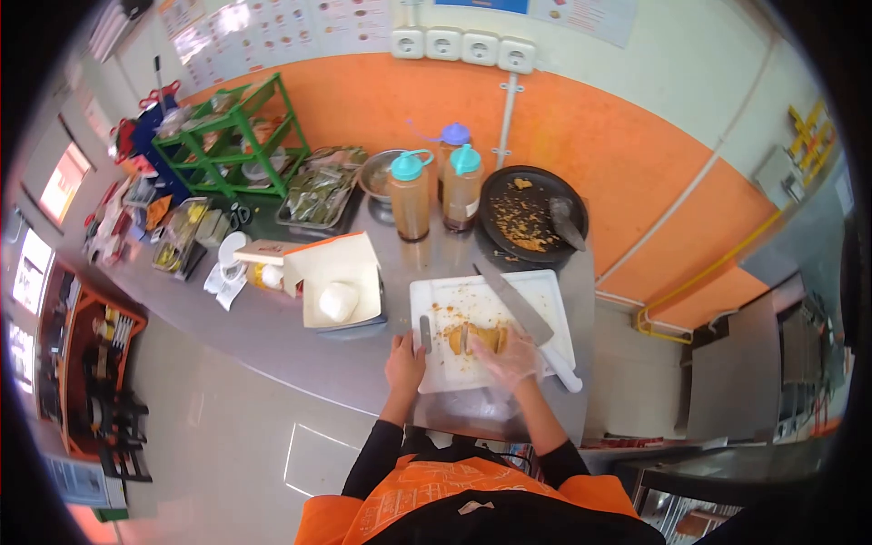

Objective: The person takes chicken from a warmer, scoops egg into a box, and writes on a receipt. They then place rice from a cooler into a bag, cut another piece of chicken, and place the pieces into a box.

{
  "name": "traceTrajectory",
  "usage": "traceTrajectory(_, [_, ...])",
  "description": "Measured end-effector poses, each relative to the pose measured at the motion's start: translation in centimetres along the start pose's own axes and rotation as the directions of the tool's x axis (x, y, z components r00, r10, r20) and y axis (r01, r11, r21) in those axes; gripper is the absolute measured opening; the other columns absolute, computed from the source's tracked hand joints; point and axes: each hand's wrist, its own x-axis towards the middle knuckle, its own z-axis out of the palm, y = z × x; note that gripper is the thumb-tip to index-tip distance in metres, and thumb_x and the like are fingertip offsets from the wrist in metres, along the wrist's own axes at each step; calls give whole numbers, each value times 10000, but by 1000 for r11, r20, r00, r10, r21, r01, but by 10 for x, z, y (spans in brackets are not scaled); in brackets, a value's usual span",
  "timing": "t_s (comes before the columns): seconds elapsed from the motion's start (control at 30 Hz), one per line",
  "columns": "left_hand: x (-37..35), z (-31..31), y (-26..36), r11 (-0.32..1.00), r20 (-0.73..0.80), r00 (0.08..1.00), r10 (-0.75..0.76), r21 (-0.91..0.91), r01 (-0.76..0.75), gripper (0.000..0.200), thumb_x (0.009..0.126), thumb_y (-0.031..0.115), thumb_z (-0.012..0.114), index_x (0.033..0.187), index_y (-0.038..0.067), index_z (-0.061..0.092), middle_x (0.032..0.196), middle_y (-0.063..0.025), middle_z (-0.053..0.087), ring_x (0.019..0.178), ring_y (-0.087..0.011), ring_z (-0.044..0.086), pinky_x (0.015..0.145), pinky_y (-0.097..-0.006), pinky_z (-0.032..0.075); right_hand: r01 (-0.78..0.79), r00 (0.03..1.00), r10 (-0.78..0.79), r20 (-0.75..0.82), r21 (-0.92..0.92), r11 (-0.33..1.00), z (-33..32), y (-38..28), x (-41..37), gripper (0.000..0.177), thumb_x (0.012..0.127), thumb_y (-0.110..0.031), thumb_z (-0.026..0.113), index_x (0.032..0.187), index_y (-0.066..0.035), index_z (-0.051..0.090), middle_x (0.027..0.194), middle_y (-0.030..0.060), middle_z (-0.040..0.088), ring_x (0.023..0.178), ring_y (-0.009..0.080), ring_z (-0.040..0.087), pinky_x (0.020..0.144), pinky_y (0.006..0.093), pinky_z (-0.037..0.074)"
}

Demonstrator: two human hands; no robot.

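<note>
1. Now: left hand [406, 363], lower middle of frame, fingers closed round a thin metal tool [425, 333]; too small to tell its kind.
2. Right hand [510, 360], gloved, fingers laid over the fried piece [474, 338]; pinching or only pressing, cannot tell.
3. Fried piece sits low on the white cutting board [454, 295], between both hands, crumbs around it.
4. Big knife [514, 306] lies on the board, just beside the right hand.
5. Judgement: pin the piece flat, tuck fingertips back from the tool, mind that blade.
</note>
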Motion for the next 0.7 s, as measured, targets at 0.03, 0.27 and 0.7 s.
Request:
traceTrajectory(0.03, [2,-3,-2,999,-31,999,36,4,-36,367,812,163,602,1160,86,516,995,-95,563,840,-291,603,687,-406,493,-22,996,27,85,-57,998,9,-18,6,966,663,-725,565,1318,-33,408,1297,252,429,1180,389,443,980,445,370])
traceTrajectory(0.27, [-13,-67,-29,923,-83,984,156,-342,-175,337,846,82,557,1181,64,525,1006,-100,577,780,-216,593,648,-323,486,-223,969,192,-157,-209,952,12,-100,7,871,624,-669,627,1245,-80,466,1239,217,465,1107,367,480,864,446,439])
traceTrajectory(0.7, [41,-200,-134,941,-50,992,116,-314,-126,268,842,77,564,1104,21,544,990,-111,576,725,-210,596,631,-302,487,36,993,79,-86,867,496,-6,-172,-7,500,628,-291,769,1018,-71,546,865,168,620,773,325,612,710,406,493])
